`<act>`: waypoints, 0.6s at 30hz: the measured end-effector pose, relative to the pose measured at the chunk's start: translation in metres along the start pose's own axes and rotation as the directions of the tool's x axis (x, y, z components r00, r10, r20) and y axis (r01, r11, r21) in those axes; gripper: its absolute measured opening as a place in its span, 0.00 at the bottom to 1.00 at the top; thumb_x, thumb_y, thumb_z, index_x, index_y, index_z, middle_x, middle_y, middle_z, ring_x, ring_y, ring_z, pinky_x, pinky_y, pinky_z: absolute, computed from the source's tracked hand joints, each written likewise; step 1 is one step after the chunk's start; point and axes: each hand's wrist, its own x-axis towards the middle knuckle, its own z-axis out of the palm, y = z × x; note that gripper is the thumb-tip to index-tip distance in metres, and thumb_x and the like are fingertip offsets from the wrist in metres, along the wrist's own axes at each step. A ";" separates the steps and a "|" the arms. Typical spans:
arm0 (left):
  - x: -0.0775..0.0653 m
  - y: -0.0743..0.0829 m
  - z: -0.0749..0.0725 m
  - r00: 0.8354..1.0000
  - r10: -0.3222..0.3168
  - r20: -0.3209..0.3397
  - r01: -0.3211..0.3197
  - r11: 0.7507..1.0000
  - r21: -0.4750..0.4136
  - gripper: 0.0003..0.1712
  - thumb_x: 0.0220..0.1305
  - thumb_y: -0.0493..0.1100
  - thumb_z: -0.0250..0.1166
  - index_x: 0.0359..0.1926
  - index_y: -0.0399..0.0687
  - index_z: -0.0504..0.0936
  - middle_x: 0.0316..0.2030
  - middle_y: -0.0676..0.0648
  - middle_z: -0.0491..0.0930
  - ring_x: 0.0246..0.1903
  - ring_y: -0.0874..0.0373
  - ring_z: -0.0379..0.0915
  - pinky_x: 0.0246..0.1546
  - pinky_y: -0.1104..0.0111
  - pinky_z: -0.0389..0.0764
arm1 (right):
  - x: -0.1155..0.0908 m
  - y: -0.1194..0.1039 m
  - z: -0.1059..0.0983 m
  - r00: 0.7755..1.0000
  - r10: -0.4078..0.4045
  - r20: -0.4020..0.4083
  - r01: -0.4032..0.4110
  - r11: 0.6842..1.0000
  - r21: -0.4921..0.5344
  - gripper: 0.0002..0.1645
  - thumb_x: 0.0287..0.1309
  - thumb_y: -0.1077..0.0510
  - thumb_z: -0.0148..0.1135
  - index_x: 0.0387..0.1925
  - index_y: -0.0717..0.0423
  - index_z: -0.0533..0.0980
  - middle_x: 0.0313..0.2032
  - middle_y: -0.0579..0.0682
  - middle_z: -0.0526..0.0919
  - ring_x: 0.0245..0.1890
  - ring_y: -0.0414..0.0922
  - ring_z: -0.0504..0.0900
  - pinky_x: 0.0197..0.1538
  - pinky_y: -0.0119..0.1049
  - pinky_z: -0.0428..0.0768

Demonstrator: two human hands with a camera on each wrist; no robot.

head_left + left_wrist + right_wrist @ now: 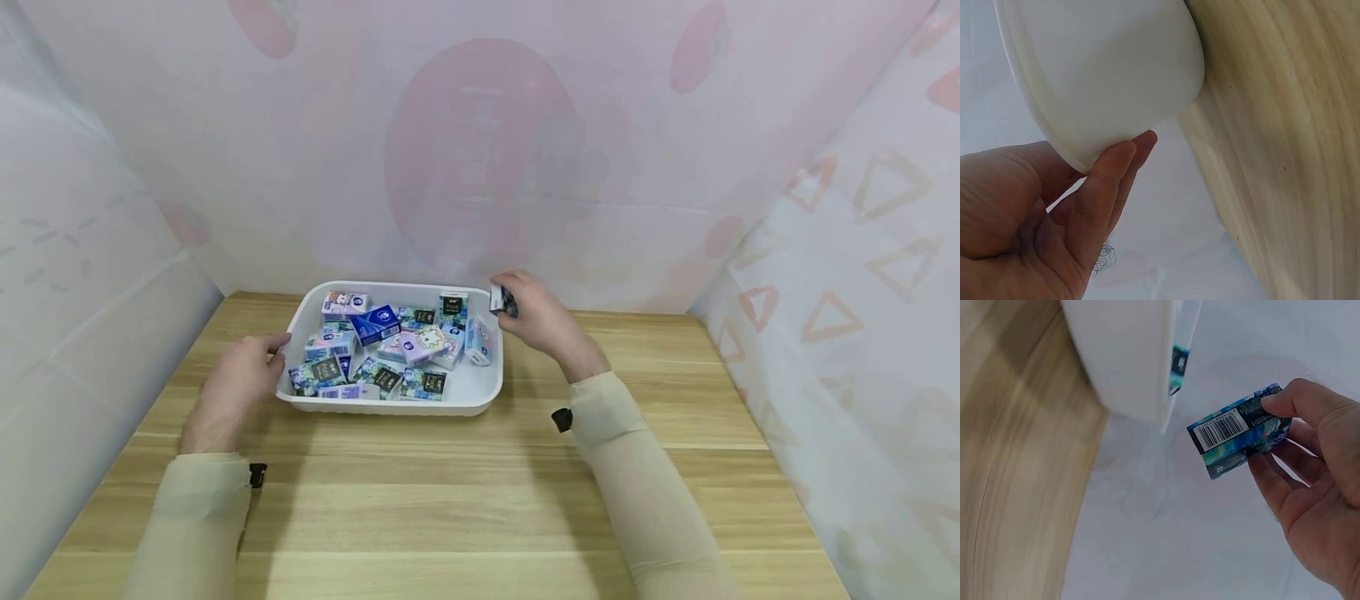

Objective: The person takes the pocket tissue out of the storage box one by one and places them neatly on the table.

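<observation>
On the wooden tabletop [420, 500] we see a white tray [478, 385]. The left hand [242, 375] is at nine o'clock of the tray; its thumb and fingers pinch the edge, and in the left wrist view we see the fingertips lying against the outer wall. The right hand [538, 312] is at two o'clock, and it pinches a blue-green pack [1244, 429] between thumb and fingers. This pack is near the tray's corner; in the right wrist view we see it apart from the tray, with its barcode [1220, 431] showing. Inside the tray many small packs [318, 375] lie in a loose heap. A dark blue pack [377, 325] lies askew, a little toward eleven o'clock from the middle. A black-labelled pack [453, 308] is at one o'clock, and a pale blue pack [477, 340] is at three o'clock. Near the middle, a purple pack [422, 344] with a cartoon picture lies on top of others. At twelve o'clock, behind the tray, we see a pale printed sheet [637, 183].
</observation>
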 end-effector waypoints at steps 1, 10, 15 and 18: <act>0.000 0.000 0.000 1.000 -0.003 0.000 0.003 1.000 0.001 0.32 0.93 0.37 0.51 0.89 0.30 0.66 0.81 0.16 0.70 0.66 0.28 0.78 0.68 0.31 0.83 | 0.001 0.005 0.000 1.000 0.009 -0.002 -0.009 1.000 0.001 0.40 0.75 0.66 0.76 0.83 0.67 0.74 0.79 0.66 0.81 0.80 0.63 0.81 0.85 0.55 0.80; 0.002 -0.003 -0.002 1.000 0.017 -0.003 -0.017 1.000 0.022 0.32 0.92 0.37 0.51 0.88 0.30 0.67 0.80 0.16 0.71 0.62 0.30 0.78 0.61 0.36 0.84 | 0.007 0.044 0.010 0.995 0.099 0.026 -0.099 0.995 -0.018 0.41 0.76 0.67 0.75 0.84 0.68 0.72 0.81 0.67 0.78 0.81 0.64 0.80 0.85 0.57 0.80; 0.001 -0.002 -0.001 1.000 0.022 -0.005 -0.022 0.999 0.031 0.32 0.91 0.37 0.51 0.88 0.29 0.67 0.79 0.15 0.71 0.61 0.30 0.79 0.59 0.37 0.85 | 0.012 0.060 0.020 0.989 0.139 0.049 -0.135 0.988 -0.074 0.40 0.76 0.67 0.74 0.83 0.69 0.73 0.79 0.68 0.79 0.80 0.65 0.80 0.86 0.57 0.79; 0.001 -0.001 -0.002 1.000 0.024 -0.002 -0.024 0.999 0.030 0.32 0.91 0.37 0.51 0.87 0.28 0.67 0.79 0.15 0.71 0.61 0.30 0.80 0.58 0.38 0.85 | 0.016 0.067 0.027 0.984 0.161 0.077 -0.151 0.981 -0.122 0.39 0.77 0.66 0.74 0.83 0.69 0.73 0.79 0.68 0.80 0.80 0.65 0.80 0.86 0.57 0.78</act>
